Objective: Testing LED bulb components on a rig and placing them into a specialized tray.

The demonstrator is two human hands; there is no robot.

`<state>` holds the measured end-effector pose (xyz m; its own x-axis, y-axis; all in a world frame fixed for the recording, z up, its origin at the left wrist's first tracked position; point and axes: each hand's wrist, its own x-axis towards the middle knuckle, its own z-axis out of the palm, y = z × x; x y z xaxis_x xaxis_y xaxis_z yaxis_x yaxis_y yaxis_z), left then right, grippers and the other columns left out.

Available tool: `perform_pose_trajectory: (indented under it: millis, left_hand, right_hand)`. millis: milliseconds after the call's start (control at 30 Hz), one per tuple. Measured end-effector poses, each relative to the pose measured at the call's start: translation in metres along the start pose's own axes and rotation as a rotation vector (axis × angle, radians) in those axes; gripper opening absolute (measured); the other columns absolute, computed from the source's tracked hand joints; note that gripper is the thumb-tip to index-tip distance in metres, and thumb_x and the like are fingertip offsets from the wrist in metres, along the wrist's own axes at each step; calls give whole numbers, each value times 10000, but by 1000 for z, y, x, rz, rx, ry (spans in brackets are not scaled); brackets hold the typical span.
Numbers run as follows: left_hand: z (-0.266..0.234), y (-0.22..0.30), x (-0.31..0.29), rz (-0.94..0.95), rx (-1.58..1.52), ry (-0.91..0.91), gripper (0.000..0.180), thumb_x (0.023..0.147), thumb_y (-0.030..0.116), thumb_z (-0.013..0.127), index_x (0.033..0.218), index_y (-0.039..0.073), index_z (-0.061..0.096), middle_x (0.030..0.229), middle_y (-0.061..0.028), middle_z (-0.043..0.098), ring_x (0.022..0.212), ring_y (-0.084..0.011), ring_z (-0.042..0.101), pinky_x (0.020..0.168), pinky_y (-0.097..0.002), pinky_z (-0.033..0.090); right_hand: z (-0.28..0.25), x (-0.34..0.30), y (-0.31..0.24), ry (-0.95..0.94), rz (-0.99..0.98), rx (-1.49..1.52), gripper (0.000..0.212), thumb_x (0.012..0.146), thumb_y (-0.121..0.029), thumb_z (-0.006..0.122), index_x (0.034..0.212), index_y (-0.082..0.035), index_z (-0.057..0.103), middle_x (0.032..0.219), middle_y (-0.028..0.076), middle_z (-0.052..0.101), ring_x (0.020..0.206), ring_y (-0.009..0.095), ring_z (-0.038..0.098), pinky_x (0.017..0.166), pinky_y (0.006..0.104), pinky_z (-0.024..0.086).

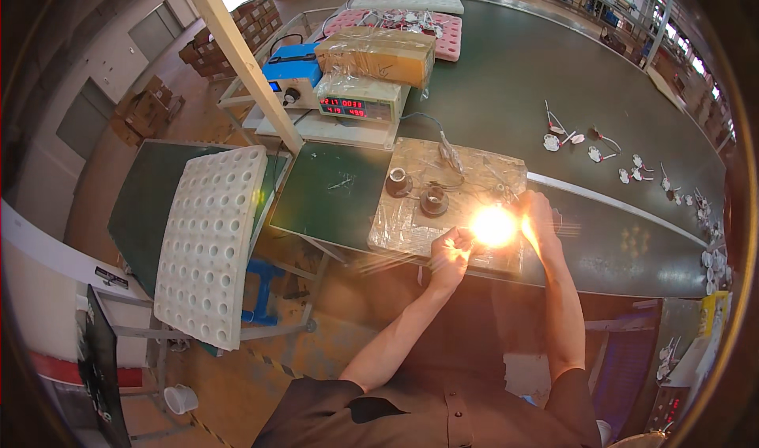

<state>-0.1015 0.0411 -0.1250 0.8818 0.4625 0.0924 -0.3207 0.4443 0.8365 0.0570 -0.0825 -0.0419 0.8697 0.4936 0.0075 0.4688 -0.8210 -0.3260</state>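
A glaring lit lamp (494, 226) shines between my two hands, and the glare washes out its shape. On its left side, my left hand (449, 257) has its fingers pinched together close to the light. My right hand (538, 215) is closed at the right of the light. What either hand grips is lost in the brightness. Beneath them lies a wooden board (482, 163) wrapped in clear film. It carries two dark round lamp sockets, one (398, 181) farther left and another (434, 200) nearer the middle. A grey cable (451, 157) runs over the board's far edge.
A meter (356, 104) with red digits supports a film-wrapped cardboard box (375, 56), beside a blue-topped instrument (291, 68). Small white wired parts (551, 142) lie scattered on the dark green belt (506, 84). A white foam tray (209, 242) with round holes leans at left; a pink tray (448, 41) stands behind.
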Motion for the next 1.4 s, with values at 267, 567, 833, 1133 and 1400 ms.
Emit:
perform_pose_trajectory:
  millis: [267,567,833,1133,1400]
  left_hand:
    - [-1,1,2,-15,-20,-34,30,935,-41,619,936,-17,599,851,-61,667,758,-111,646,750,-272,551]
    - [12,26,0,-86,129,0,100,901,-41,684,954,-5,607,889,-65,681,808,-110,675,744,-237,567]
    - [29,66,41,-76,188,-106,171,890,18,720,1011,-41,614,926,-117,707,812,-149,705,712,-242,566]
    - [75,70,126,207,654,-285,401,930,209,722,1254,0,617,1245,-125,633,1124,-206,630,923,-341,531]
    - [90,47,62,62,520,-373,256,952,167,687,1129,-15,712,1028,-78,719,901,-124,664,783,-275,537]
  right_hand:
    - [-4,-3,-3,-19,23,53,260,837,-195,628,730,35,685,742,276,671,717,411,699,644,474,563]
    - [1,-3,-1,9,13,-29,268,836,-238,684,776,20,721,750,263,682,758,409,701,726,492,560]
    - [-14,-37,38,279,140,594,316,910,-299,698,1010,1,709,715,71,644,665,164,624,628,316,489]
    - [-23,-78,35,198,24,665,298,925,-149,648,1180,3,674,741,21,587,677,103,502,617,286,452]
    - [-31,-87,12,159,112,747,325,912,-173,665,1203,-30,675,668,-7,514,627,75,452,590,285,425]
